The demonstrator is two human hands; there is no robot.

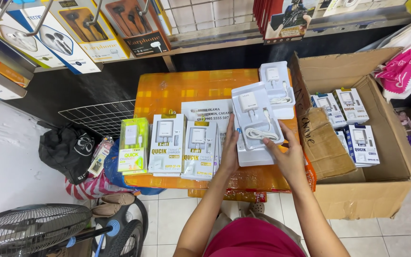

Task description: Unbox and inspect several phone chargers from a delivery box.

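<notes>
Orange, glossy plastic covers the small desk (177, 90) on which everything is being laid out. Both hands grip a stack of white clear-fronted charger packs (255, 121) at the desk's right front part: the left hand (229, 150) lies flat against the stack's left edge with fingers pressed together, and the right hand (288, 154) cups its lower right corner, thumb on top. Just behind this stack, at the desk's back right corner, lies another white charger pack (276, 88). Along the desk's front left edge three packs already lie in a row: a green and yellow charger box (133, 145) and two white and yellow charger boxes (181, 143). Right of the desk, an open brown cardboard carton (372, 190) holds several more white and blue boxed chargers (353, 121), so by the look of it the unpacking is partly done, with more left inside.
</notes>
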